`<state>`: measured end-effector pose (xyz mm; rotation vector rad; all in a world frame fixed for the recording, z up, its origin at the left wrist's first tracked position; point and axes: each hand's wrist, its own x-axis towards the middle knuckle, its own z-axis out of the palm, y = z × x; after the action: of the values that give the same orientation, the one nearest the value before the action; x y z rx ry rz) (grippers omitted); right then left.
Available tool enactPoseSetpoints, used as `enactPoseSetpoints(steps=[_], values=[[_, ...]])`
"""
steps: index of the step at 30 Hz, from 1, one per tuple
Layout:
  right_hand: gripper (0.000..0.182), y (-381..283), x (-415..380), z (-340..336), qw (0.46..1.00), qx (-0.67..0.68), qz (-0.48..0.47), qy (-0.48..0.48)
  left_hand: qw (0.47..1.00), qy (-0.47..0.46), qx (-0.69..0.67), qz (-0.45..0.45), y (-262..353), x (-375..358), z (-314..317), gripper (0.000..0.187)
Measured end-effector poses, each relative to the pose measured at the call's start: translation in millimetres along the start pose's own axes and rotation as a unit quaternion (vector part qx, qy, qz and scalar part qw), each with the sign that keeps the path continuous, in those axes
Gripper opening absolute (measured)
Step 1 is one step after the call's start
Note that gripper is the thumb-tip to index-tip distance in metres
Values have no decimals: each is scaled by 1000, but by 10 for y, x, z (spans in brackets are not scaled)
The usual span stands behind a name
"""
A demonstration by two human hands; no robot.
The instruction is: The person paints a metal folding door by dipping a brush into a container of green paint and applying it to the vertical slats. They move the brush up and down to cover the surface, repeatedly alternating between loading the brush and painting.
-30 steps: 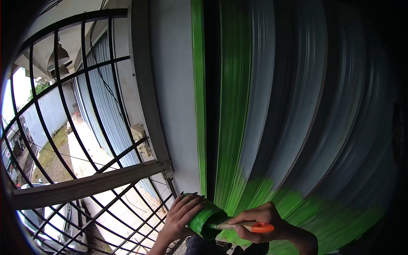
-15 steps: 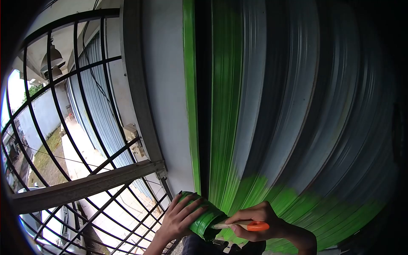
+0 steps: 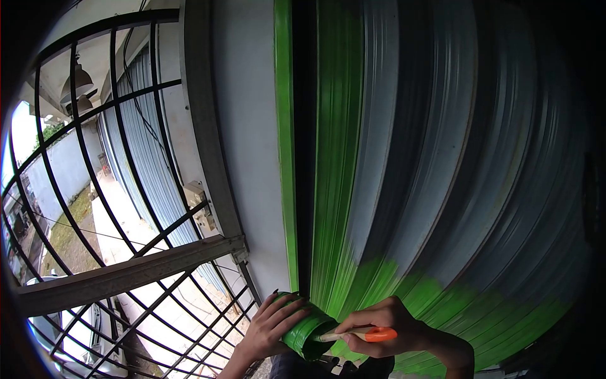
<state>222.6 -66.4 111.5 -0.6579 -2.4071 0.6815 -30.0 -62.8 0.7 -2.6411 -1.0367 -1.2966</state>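
My left hand (image 3: 276, 322) is wrapped around a green-smeared paint can (image 3: 309, 333), which is tilted with its mouth toward the right. In my right hand (image 3: 385, 330) is a paintbrush (image 3: 380, 334) with an orange-tipped handle. The brush end points into the can's mouth, and its bristles are mostly hidden there. Behind both hands rises a ribbed metal shutter (image 3: 435, 158). Its left strip and lower part are green, while the rest is bare grey.
A dark metal grille (image 3: 126, 275) fills the left side. Between it and the shutter stands a pale wall (image 3: 249, 139) beside a green vertical rail (image 3: 285, 139). Beyond the bars are a parked car (image 3: 88, 331), a hanging lamp (image 3: 77, 82) and a paved walkway.
The can and my left hand have shifted slightly downward. The brush stays at the can's mouth, and the view has moved a little.
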Motion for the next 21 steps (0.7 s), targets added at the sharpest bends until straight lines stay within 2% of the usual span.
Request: enactPoseSetpoints(steps=[7,21], values=[[14,-96,193,-103,997,-36,-2,-67,1000,-9,-4,-1,46,51,-16,74],[15,-89,331,49,995,-29,-1,-98,996,-25,-70,-58,15,-31,53,83]])
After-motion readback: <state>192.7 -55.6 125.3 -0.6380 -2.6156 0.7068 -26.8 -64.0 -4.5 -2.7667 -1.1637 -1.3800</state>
